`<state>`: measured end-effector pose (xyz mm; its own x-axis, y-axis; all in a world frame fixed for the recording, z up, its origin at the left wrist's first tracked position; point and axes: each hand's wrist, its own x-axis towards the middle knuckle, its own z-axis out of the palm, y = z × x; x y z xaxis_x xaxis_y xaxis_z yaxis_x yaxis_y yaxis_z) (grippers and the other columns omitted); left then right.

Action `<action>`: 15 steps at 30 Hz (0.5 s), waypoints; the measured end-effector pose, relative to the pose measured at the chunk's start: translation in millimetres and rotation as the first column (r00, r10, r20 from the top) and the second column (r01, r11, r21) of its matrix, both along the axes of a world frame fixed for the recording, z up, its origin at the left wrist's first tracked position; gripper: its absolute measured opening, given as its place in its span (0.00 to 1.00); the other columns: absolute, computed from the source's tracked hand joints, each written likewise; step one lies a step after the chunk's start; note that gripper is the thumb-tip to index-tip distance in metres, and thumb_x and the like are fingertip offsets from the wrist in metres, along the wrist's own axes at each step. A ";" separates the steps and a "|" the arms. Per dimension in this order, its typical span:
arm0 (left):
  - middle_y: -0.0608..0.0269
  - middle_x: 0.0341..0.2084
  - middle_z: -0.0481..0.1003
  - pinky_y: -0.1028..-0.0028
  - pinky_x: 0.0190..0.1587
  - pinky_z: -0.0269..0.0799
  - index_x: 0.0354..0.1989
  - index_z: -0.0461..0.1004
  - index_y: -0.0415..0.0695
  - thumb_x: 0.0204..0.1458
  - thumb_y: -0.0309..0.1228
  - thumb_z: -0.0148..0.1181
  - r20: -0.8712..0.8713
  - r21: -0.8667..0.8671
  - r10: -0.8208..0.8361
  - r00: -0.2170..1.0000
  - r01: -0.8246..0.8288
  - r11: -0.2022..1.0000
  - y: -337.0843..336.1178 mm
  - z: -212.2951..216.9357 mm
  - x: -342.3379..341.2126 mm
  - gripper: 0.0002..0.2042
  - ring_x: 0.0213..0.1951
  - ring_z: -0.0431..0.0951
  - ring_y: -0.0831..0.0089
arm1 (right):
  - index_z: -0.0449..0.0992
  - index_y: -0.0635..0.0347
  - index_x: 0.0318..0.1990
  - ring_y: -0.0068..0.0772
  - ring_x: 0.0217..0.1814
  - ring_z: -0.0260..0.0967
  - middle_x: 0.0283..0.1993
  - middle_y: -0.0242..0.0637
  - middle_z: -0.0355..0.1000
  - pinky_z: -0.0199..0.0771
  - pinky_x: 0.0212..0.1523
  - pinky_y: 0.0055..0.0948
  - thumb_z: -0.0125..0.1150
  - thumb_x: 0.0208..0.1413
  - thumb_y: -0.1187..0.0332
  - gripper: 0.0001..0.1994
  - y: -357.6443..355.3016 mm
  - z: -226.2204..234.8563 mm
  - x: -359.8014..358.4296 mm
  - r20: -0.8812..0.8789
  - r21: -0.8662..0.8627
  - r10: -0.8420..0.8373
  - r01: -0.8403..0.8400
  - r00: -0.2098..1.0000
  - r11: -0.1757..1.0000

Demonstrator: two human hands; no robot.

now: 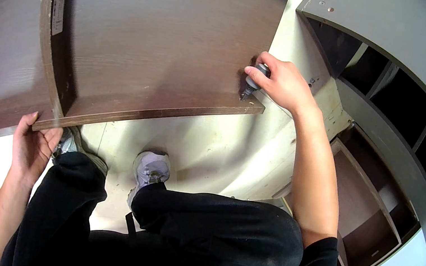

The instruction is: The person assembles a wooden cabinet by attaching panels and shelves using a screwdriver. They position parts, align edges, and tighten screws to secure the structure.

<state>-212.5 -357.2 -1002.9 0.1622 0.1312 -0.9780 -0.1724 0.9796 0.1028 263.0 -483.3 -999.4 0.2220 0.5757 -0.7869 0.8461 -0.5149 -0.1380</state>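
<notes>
- Pale cream floor (210,149) fills the middle of the view, scuffed and bare between furniture parts; the person crouches over it, black trousers and two grey shoes (150,170) showing below.
- A dark brown wood-grain panel (155,37) lies flat ahead of the knees, its long axis running left to right, with a raised side wall of the same brown along its left end.
- The right hand (284,83) is closed in a fist round a short grey screwdriver (253,80), held nearly upright with its tip pointing down.
- That tip meets the panel at its near right corner, just inside the front edge; the tool hangs straight below the curled fingers, so the line from fist to wood runs downward.
- The left hand (34,144) rests at the panel's near left corner, fingers loosely spread and upright against the front edge, thumb on the outer side; it seems to steady the board rather than clamp it.
- Of the two hands, the right is the one at the working corner; the left is at the far end of the same front edge, well apart.
- A narrow white label (58,13), tall and rectangular, sits on the upper part of the left side wall; its print is too small to make out.
- A grey shelving unit (408,59) with dark open compartments lies along the right, and a smaller brown compartmented frame (363,216) sits below it beside the right arm.
</notes>
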 end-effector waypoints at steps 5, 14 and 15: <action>0.48 0.41 0.79 0.67 0.50 0.81 0.47 0.69 0.35 0.60 0.35 0.54 -0.011 0.003 0.005 1.000 -0.005 1.000 -0.2 0.9 1.2 0.15 0.42 0.83 0.61 | 0.80 0.63 0.28 0.48 0.33 0.78 0.25 0.47 0.76 0.77 0.35 0.43 0.49 0.58 0.33 0.35 7.3 -0.3 -17.4 0.402 -0.145 0.150 -0.098 0.903 0.985; 0.48 0.42 0.78 0.67 0.51 0.80 0.48 0.68 0.35 0.60 0.36 0.54 -0.005 -0.002 -0.018 1.000 0.018 1.000 -0.1 0.9 2.1 0.16 0.43 0.82 0.62 | 0.76 0.63 0.47 0.54 0.46 0.76 0.38 0.52 0.78 0.74 0.50 0.43 0.49 0.59 0.50 0.24 -7.1 -5.2 3.3 0.055 -0.135 -0.005 0.012 0.998 0.991; 0.48 0.42 0.78 0.67 0.52 0.80 0.48 0.68 0.35 0.60 0.36 0.55 0.014 -0.005 -0.018 1.000 0.018 1.000 0.2 -0.8 -0.5 0.16 0.44 0.82 0.62 | 0.75 0.62 0.48 0.55 0.47 0.75 0.39 0.53 0.77 0.73 0.50 0.43 0.50 0.58 0.52 0.22 -7.8 -3.9 6.9 -0.047 -0.084 -0.045 0.041 0.998 0.996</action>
